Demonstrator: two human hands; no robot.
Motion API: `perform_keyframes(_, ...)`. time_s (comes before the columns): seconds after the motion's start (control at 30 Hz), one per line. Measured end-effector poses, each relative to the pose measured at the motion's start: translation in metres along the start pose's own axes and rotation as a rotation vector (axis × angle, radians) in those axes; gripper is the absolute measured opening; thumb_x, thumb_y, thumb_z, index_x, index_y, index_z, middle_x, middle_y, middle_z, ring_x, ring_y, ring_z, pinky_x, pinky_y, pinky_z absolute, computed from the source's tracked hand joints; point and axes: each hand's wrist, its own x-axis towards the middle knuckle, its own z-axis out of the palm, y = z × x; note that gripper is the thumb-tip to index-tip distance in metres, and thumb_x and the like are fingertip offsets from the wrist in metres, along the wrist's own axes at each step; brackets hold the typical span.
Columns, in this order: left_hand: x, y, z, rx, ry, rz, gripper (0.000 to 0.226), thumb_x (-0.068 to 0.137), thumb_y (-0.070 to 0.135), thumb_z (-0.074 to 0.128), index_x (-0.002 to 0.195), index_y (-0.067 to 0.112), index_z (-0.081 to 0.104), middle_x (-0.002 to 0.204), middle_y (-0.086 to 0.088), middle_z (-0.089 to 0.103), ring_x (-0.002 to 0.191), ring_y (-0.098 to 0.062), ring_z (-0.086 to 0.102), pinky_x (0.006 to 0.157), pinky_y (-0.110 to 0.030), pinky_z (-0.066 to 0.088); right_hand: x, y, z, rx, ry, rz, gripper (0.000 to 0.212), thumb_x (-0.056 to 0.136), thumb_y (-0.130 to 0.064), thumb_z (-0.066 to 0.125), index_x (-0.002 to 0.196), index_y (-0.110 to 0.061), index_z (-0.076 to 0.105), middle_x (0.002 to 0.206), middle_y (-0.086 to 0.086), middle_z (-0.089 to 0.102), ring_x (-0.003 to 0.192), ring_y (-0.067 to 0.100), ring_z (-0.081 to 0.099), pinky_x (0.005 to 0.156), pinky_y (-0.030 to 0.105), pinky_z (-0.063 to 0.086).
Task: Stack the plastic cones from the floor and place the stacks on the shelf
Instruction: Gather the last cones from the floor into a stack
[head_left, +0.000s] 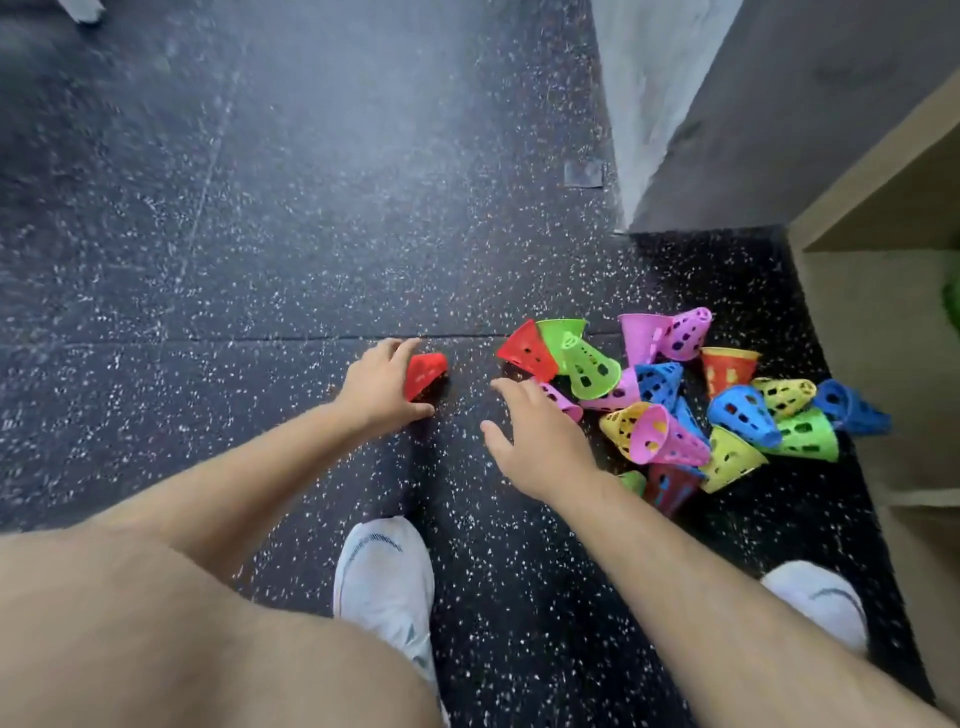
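Observation:
My left hand (378, 387) curls around a lone red cone (425, 373) that lies on its side on the floor, fingers over its top and thumb below. My right hand (535, 441) hovers open with spread fingers at the left edge of a pile of several perforated plastic cones (675, 400), red, green, pink, blue and yellow, scattered on the floor. Its fingertips are close to a pink cone (563, 404); I cannot tell if they touch. My wrist hides part of a small green cone (634, 480).
The floor is dark speckled rubber (260, 260). A light wooden shelf unit (883, 312) stands at the right, next to the pile. A grey wall corner (675, 130) rises behind. My two white shoes (384, 582) (821, 597) stand below the hands.

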Motion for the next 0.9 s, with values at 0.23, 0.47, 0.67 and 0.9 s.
perform_keyframes(0.23, -0.001, 0.006, 0.014, -0.138, -0.009, 0.044, 0.078, 0.077, 0.024, 0.081, 0.144, 0.014, 0.042, 0.133, -0.011, 0.040, 0.122, -0.033, 0.049, 0.105, -0.044, 0.045, 0.006, 0.002, 0.007, 0.069, 0.011, 0.022, 0.051, 0.099, -0.038, 0.050, 0.146, -0.024, 0.035, 0.139, 0.002, 0.044, 0.118, 0.023, 0.052, 0.092, 0.041, 0.048)
perform_keyframes(0.47, -0.033, 0.042, 0.020, -0.482, -0.038, 0.111, 0.069, 0.071, 0.037, 0.086, 0.125, 0.022, 0.047, 0.114, 0.004, 0.056, 0.109, -0.013, 0.056, 0.092, -0.025, 0.049, -0.003, 0.012, 0.009, 0.134, 0.126, -0.086, 0.060, 0.094, -0.024, 0.057, 0.149, -0.036, 0.035, 0.132, -0.004, 0.042, 0.109, 0.018, 0.052, 0.080, 0.036, 0.050)
perform_keyframes(0.67, -0.039, 0.054, 0.026, -0.750, -0.046, 0.055, 0.089, 0.067, 0.037, 0.088, 0.145, 0.019, 0.048, 0.129, 0.004, 0.062, 0.111, -0.007, 0.063, 0.100, -0.020, 0.049, -0.002, 0.024, 0.013, 0.245, 0.194, -0.157, 0.029, 0.100, -0.022, 0.054, 0.127, -0.021, 0.063, 0.129, -0.012, 0.056, 0.119, 0.012, 0.052, 0.098, 0.036, 0.047)
perform_keyframes(0.9, -0.036, 0.057, 0.039, -0.792, -0.064, -0.040, 0.079, 0.074, 0.015, 0.091, 0.140, 0.018, 0.048, 0.123, 0.001, 0.061, 0.097, 0.002, 0.061, 0.072, -0.004, 0.046, -0.002, 0.042, 0.010, -0.008, 0.206, 0.028, 0.049, 0.091, -0.014, 0.052, 0.139, -0.021, 0.050, 0.133, -0.003, 0.053, 0.124, 0.021, 0.044, 0.107, 0.041, 0.039)
